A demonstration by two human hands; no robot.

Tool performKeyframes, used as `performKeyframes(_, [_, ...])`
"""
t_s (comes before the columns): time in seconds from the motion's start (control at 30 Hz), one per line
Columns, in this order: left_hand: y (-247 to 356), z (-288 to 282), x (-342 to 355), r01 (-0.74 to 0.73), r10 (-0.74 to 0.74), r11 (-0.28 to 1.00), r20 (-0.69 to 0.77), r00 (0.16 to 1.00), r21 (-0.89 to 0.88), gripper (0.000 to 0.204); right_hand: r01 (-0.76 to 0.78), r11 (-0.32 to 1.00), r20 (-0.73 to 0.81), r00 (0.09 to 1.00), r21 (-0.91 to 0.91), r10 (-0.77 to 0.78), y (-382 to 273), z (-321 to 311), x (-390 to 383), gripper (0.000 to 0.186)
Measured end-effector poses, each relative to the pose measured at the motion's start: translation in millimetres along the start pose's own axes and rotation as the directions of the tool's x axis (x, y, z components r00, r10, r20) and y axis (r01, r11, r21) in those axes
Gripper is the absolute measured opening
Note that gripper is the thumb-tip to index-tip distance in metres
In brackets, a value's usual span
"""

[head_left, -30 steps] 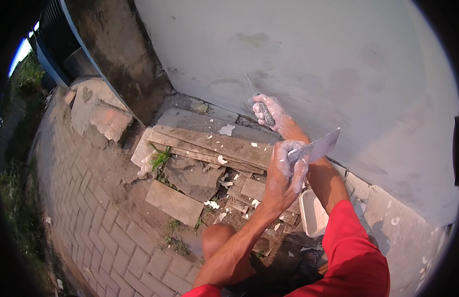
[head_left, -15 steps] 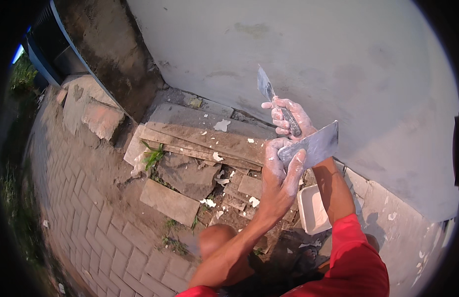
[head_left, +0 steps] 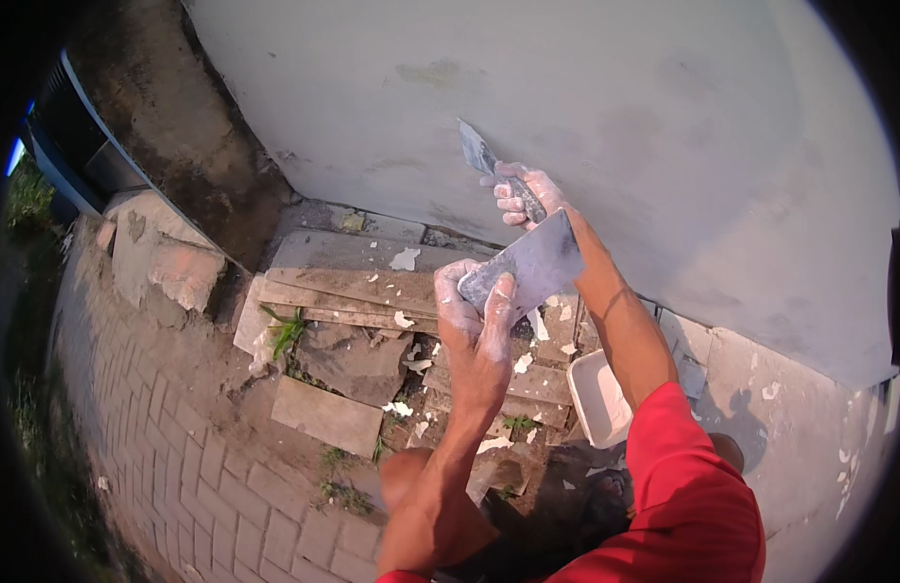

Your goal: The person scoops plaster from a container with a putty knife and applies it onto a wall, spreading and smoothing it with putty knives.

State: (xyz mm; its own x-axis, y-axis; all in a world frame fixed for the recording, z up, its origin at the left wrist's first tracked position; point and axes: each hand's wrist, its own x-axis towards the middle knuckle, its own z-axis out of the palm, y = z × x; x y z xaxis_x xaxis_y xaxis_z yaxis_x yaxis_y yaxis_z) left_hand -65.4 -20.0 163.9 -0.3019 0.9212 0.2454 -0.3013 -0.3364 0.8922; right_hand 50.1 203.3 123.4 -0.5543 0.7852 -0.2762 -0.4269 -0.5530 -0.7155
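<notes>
My right hand (head_left: 524, 193), smeared with white plaster, grips the handle of a narrow putty knife (head_left: 476, 150) whose blade rests against the grey plastered wall (head_left: 605, 107). My left hand (head_left: 477, 316), also coated in plaster, holds a wide flat metal trowel plate (head_left: 529, 264) just below the right hand, in front of my right forearm. Both arms come up from the lower edge, with a red sleeve (head_left: 688, 486) on the right one.
A white plaster tub (head_left: 595, 398) stands on the ground under my right arm. Broken slabs and rubble (head_left: 353, 321) lie at the wall's foot, with plaster flecks and weeds. Brick paving (head_left: 178, 457) runs to the left. A dark blue-edged object (head_left: 81, 146) stands far left.
Both hands rose and shifted left along the wall; the putty knife went from near the ground ledge up onto the wall face, and the trowel plate followed beneath it.
</notes>
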Motion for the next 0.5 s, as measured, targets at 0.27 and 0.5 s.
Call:
performKeyframes(0.27, [-4,21,-6,0.02,-0.025,0.998,0.079,0.997,0.058,0.018,0.063,0.996,0.012,0.998,0.056,-0.064,-63,-60,-116,0.039])
performKeyframes(0.5, [-20,21,-7,-0.014,-0.012,0.982,0.134,0.991,0.189,0.02,0.082,0.993,-0.023,0.997,0.089,-0.08,-97,-112,-222,0.045])
